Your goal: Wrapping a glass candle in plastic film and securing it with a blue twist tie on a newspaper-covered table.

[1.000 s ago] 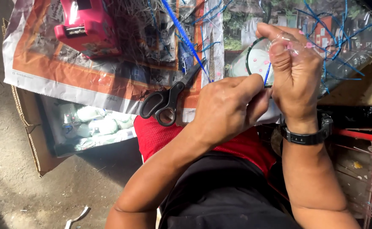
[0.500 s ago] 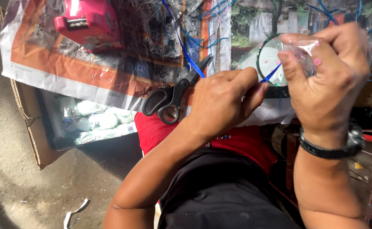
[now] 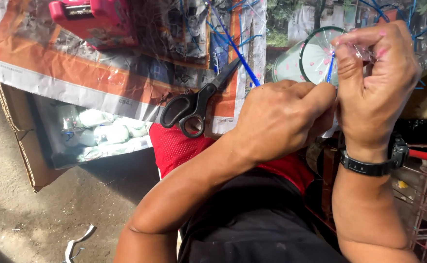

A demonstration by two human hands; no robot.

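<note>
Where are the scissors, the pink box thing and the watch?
scissors (image 3: pixel 194 104): head view, on the black handle loops.
pink box (image 3: pixel 94 17): head view, on its top face.
watch (image 3: pixel 376 163): head view, on the black strap.

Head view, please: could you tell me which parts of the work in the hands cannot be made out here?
- What the left hand pinches: its curled fingers cover it.
- The blue strand: its lower end vanishes between the hands.
- The clear plastic piece in the right hand: glare and fingers hide its shape.
- The scissors: one handle loop is partly behind red cloth.
- The pink box: cut off by the top edge.
</note>
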